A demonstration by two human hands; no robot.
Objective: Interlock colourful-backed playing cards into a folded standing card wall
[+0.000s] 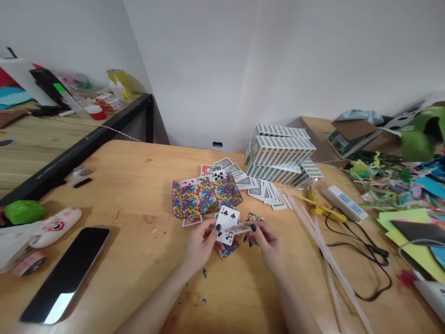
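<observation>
My left hand (201,243) pinches a four of clubs card (227,220), its face up toward the camera. A second card (238,228), seen nearly edge-on, is pinched in my right hand (264,239) and reaches across the four of clubs. Just beyond my hands, a colourful patterned holder (206,197) stands on the wooden table (132,195), with several playing cards (218,175) showing above its top edge. Small colourful patterned pieces (228,250) show under and between my hands; part of them is hidden. Face-down cards (264,190) lie fanned out behind, to the right.
Stacked card boxes (283,150) stand at the back. On the right are clear sticks (325,253), a yellow glue gun (321,208), a power strip (344,202) and black cable. A phone (66,276) and a white toy (55,227) lie on the left.
</observation>
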